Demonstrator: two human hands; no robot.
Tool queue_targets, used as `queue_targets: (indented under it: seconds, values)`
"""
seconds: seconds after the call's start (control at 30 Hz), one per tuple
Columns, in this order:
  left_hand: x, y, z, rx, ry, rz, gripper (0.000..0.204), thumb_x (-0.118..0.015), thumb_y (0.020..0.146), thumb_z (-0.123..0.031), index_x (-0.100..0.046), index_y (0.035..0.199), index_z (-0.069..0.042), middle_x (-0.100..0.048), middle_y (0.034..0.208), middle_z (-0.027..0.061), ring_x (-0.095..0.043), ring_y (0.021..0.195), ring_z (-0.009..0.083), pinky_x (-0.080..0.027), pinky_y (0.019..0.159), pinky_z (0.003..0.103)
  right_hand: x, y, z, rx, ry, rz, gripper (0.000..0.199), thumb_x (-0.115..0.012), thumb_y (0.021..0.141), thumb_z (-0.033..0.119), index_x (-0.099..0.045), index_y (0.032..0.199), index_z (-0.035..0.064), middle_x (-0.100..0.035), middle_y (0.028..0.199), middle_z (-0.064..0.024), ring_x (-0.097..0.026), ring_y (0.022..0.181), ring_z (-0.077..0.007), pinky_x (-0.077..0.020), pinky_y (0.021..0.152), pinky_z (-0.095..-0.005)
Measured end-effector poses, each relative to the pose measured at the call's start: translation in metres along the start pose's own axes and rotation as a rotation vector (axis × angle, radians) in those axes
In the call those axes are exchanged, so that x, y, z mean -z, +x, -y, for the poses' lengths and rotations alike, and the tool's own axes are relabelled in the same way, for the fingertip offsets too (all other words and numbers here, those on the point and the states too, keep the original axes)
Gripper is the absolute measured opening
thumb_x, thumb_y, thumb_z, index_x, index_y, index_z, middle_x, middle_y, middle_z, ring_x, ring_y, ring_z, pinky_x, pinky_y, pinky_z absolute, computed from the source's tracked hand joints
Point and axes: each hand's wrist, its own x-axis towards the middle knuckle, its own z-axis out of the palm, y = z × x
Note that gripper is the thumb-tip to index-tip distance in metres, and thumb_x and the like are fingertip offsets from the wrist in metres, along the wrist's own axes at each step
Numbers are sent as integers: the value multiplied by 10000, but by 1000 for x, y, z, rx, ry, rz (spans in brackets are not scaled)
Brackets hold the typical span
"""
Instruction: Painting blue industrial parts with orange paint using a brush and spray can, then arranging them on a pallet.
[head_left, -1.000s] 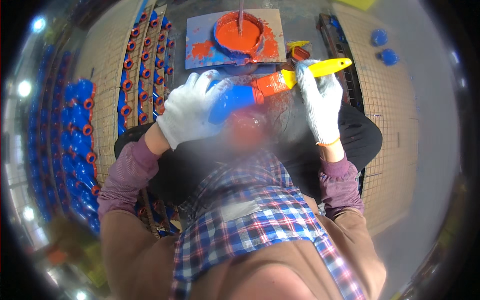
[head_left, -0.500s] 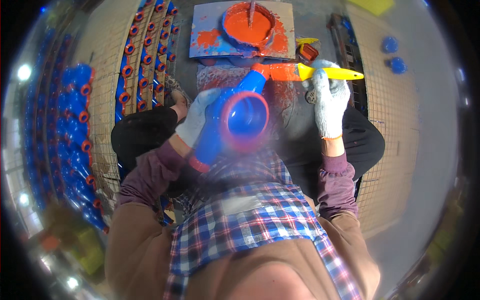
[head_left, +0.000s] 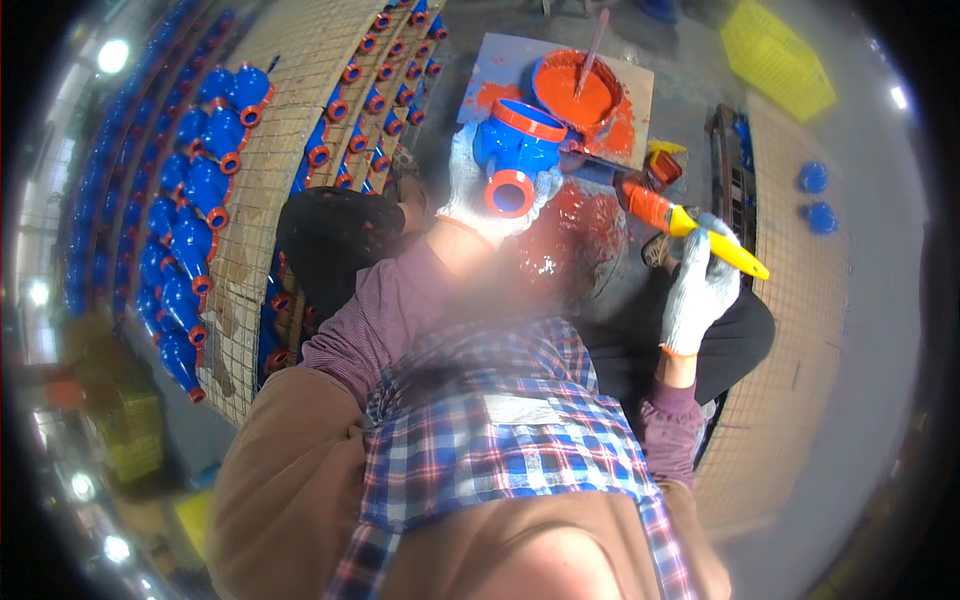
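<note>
The right hand (head_left: 700, 295) pinched the yellow-handled paintbrush (head_left: 681, 221), whose long axis slanted forward-left, toward the blue pipe fitting (head_left: 518, 152). The left hand (head_left: 464, 185) was cupped around this fitting; beyond lay the red paint (head_left: 568, 92).

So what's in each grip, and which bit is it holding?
The left grip holds a blue, red-rimmed fitting around its body. The right grip holds a paintbrush by its yellow handle.
</note>
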Motion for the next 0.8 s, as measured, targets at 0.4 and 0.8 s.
queue_targets:
  seconds: [0.4,0.8]
  values:
    - [-36,-32,-16,-153,193,61,885,-546,920,-691,-397,1512,-51,-521,1352,276,-613,901,366,-625,605,372,-10,-9,13,-37,5,71,267,-622,990,-9,-600,1256,-20,-632,1189,-89,-626,1064,-170,-523,948,-293]
    - [-75,-74,-88,-440,602,-73,803,-422,975,-703,-488,1456,-64,-655,1293,217,-729,960,393,-647,658,435,-55,28,30,354,-152,263,232,-666,953,-8,-636,1183,11,-632,1123,-80,-614,1039,-189,-482,944,-303]
